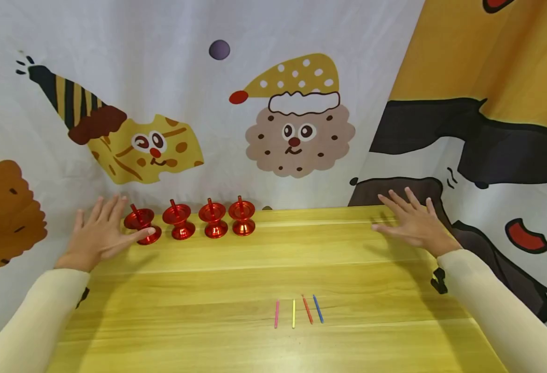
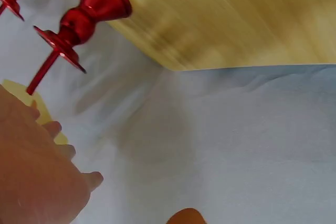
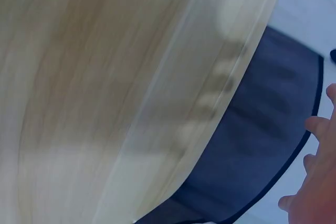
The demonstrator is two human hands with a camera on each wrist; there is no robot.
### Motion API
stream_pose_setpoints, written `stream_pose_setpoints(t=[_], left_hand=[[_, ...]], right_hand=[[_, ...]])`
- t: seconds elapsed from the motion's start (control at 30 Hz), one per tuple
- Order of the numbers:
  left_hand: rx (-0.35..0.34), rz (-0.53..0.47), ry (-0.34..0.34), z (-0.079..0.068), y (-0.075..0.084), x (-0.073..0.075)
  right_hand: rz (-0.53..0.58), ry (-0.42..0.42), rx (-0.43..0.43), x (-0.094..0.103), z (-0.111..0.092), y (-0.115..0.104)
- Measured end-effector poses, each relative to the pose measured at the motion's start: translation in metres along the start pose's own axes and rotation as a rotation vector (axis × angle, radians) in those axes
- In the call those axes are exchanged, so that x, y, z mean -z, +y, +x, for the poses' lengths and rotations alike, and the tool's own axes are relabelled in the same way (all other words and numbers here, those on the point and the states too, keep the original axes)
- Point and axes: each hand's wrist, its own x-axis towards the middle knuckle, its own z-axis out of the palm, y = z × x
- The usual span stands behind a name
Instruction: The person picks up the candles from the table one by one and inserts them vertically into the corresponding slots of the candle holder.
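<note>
Four is more than I count, so several shiny red candle holders [image 1: 215, 229] stand in a row along the table's back edge, each with a thin upright stem on top. My left hand [image 1: 100, 233] is spread above the back left corner, its thumb in front of the leftmost candle holder [image 1: 139, 219]. In the left wrist view a red candle holder [image 2: 79, 24] appears beside that hand, apart from its fingers. My right hand [image 1: 413, 223] hovers with spread fingers over the back right corner, holding nothing. Toward the front lie thin candles: pink [image 1: 277, 314], yellow [image 1: 294, 314], red [image 1: 308, 310] and blue [image 1: 318, 309].
The wooden table [image 1: 198, 300] fills the lower middle. A white curtain [image 1: 161, 31] with cartoon prints hangs right behind its back edge and along both sides.
</note>
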Motion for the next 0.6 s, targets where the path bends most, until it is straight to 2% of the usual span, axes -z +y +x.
stream_pose_setpoints(t=[0.2,0.37,0.6], left_hand=[[-0.035,0.002,0.055,-0.014,0.017,0.001],[-0.095,-0.023,0.13,-0.025,0.047,-0.001],[-0.241,-0.04,0.257,-0.035,0.096,-0.01]], right_hand=[[-0.005,0.04,0.075,-0.004,-0.003,-0.02],[0.009,0.083,0.138,-0.005,-0.009,-0.038],[0.049,0.128,0.21,-0.008,-0.018,-0.068]])
